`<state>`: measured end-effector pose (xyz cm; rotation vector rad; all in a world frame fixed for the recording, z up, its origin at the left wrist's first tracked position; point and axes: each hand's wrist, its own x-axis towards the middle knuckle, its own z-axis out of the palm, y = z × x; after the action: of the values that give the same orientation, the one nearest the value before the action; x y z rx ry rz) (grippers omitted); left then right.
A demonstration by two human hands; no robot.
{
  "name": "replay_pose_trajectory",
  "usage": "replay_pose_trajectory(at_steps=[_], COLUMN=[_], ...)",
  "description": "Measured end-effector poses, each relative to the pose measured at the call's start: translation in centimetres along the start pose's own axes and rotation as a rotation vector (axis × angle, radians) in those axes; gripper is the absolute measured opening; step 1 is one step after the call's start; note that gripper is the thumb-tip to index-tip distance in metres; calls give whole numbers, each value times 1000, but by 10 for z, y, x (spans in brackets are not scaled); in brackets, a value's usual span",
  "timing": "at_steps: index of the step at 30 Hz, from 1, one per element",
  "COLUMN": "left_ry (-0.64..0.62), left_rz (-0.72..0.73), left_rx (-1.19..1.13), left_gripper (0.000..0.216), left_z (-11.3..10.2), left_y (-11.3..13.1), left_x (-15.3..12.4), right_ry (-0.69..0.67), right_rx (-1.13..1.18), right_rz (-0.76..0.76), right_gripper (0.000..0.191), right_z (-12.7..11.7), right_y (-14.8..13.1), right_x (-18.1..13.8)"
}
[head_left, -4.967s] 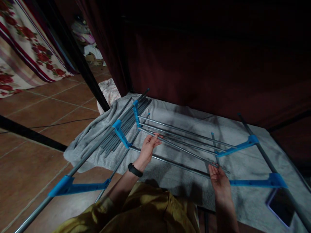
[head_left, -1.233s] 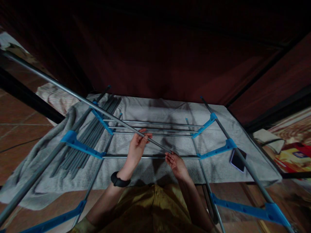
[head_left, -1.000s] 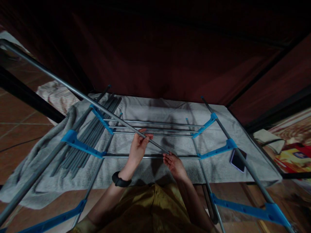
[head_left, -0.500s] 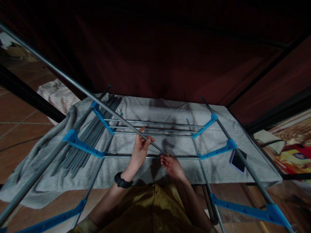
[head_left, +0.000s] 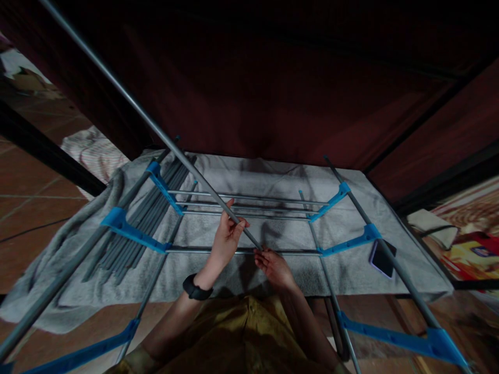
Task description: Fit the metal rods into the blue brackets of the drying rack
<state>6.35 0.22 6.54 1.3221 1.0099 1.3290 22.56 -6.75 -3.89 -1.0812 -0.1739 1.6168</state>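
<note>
A red and yellow packet [head_left: 473,254] sits past the right side of the rack [head_left: 351,243], and the words on its blue label are too small to read. Over the middle of the rack, the left hand [head_left: 226,236] grips a long gray pole [head_left: 198,178] with thumb and fingers, and the right hand [head_left: 275,267] pinches its low end near the rack's front bar. A second ago the pole lay flatter, but now it tips up more steeply, while the phone [head_left: 383,258] stays by the rack's right side.
</note>
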Motion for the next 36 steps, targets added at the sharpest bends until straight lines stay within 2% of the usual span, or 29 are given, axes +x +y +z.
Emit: replay_pose_trajectory(at_steps=[7,12,22,36], left_ry=[-41,-42,-41,-21], left_rz=[-90,-92,-36,38], left_rx=[-27,-37,52,107], left_gripper=[69,66,63,57], left_z=[6,7,2,-13], left_y=[-12,-24,-16,-12], left_x=[-10,-13,-9,-2], right_ry=[-9,4,-18,1], right_rx=[-2,-1,-82,-105], right_rz=[24,36,20,-46], right_gripper=[25,22,39,28], right_z=[2,3,8,4], right_y=[3,3,-1,-19], right_x=[2,2,-5,-9])
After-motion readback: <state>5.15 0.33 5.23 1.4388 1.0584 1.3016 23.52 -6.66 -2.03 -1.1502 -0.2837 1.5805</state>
